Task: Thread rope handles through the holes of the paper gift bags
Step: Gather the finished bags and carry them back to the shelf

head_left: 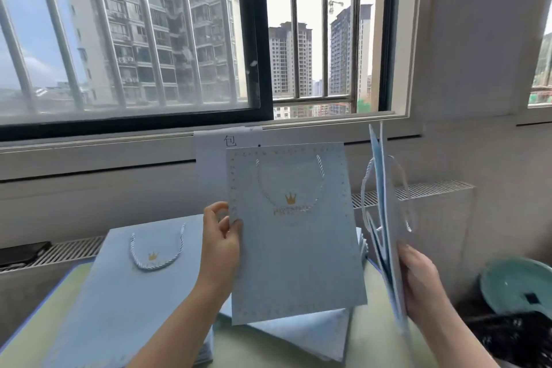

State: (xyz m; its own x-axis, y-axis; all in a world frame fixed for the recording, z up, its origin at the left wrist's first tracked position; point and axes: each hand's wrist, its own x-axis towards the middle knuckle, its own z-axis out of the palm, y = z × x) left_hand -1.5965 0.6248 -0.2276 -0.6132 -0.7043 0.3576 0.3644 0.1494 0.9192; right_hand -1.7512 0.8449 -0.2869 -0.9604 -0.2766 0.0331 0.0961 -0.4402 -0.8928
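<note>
Behind the table, a barred window shows tall buildings. Left hand (222, 236) pinches the left edge of a flat blue bag (295, 236) held upright; right hand (418, 281) grips several bags (385, 203) edge-on. Thin, light paper probably bends easily; hold near edges.

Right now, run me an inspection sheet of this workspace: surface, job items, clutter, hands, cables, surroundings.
Surface: pale green table, mostly covered by bags.
Job's things: flat blue bag held up, rope handle already threaded; second bag held edge-on, with handles; another threaded bag lies on a stack at left; more bags piled centre.
Clutter: teal bowl at right, a dark object below it.
Hands: left hand pinches the flat bag's edge; right hand grips the edge-on bag.
Cables: nothing seen.
Surroundings: barred window, radiator vent, paper note on the sill.
</note>
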